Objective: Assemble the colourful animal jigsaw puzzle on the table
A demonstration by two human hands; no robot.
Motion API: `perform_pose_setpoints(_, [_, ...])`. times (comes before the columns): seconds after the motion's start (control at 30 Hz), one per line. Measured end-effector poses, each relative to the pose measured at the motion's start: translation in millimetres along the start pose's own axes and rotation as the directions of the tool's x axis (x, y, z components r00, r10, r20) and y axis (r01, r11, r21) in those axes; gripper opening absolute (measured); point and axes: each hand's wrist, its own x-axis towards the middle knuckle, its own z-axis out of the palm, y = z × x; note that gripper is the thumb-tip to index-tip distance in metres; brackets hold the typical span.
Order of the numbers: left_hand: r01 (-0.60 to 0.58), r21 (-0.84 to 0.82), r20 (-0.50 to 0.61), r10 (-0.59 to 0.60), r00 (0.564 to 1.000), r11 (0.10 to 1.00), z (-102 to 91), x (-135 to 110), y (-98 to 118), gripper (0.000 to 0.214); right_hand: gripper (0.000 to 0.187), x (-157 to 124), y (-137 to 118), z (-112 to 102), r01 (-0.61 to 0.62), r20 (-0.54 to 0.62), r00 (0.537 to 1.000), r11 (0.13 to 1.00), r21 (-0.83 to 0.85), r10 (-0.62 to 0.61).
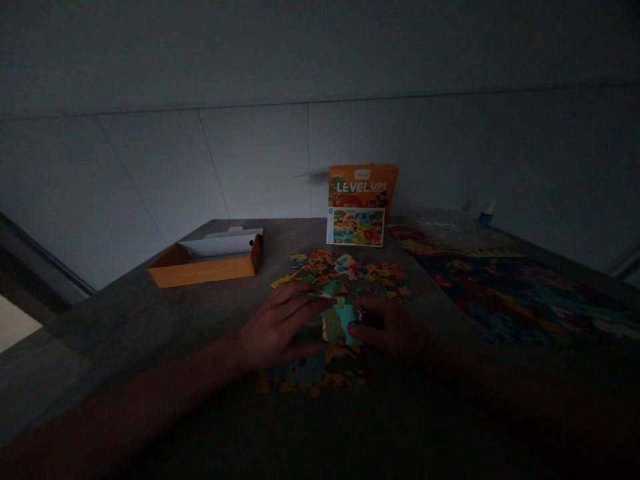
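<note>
Our left hand lay flat on the part-built puzzle on the counter, grip spread, holding nothing. Right hand touched a teal piece; we couldn't tell if that grip held it. Loose pieces sat just behind.

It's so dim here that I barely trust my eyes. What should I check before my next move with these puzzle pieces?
1. Enough light to match colours: not ok; the whole view is dark.
2. Reference picture visible: ok; the box lid stands upright at the wall, facing the person.
3. Loose pieces close by: ok; the pile lies just beyond both hands.
4. Joined section steadied: ok; the left hand rests flat over it.
5. Right hand has a firm grip on a piece: cannot tell; its fingers meet a teal piece, but it is too dark to read.
6. Orange box tray out of the way: ok; it sits apart at the left.
</note>
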Motion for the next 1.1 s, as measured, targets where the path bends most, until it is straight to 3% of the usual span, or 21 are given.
perform_pose_setpoints(0.13, [0.001,-0.007,-0.052,-0.002,0.999,1.0,-1.2,1,1,0.057,0.026,0,-1,0,0.014,-0.009,1.0,0.999,0.033,-0.014])
perform_pose_setpoints(0.27, [-0.159,-0.075,-0.052,0.155,0.987,0.985,-4.8,3,3,0.045,0.027,1,0,-1,0.014,-0.133,0.991,0.999,0.03,-0.01])
perform_pose_setpoints(0.33, [-0.184,-0.065,-0.053,0.181,0.982,0.981,-5.3,4,4,0.035,0.029,1,2,-1,0.01,-0.165,0.986,0.999,0.033,-0.004])
perform_pose_setpoints(0.5, [-0.07,-0.008,-0.036,0.069,0.997,0.998,-1.8,3,1,0.027,0.03,0,3,0,0.015,-0.148,0.989,0.999,0.028,-0.011])
perform_pose_setpoints(0.8, [-0.124,-0.009,0.001,0.124,0.992,0.992,0.5,1,0,0.012,0.027,-2,-3,3,0.065,-0.101,0.993,0.998,0.024,-0.063])
perform_pose_setpoints(1.1, [-0.025,0.037,-0.048,0.027,0.998,0.999,1.2,0,-6,0.011,0.043,2,8,6,0.116,-0.099,0.989,0.992,0.056,-0.11])
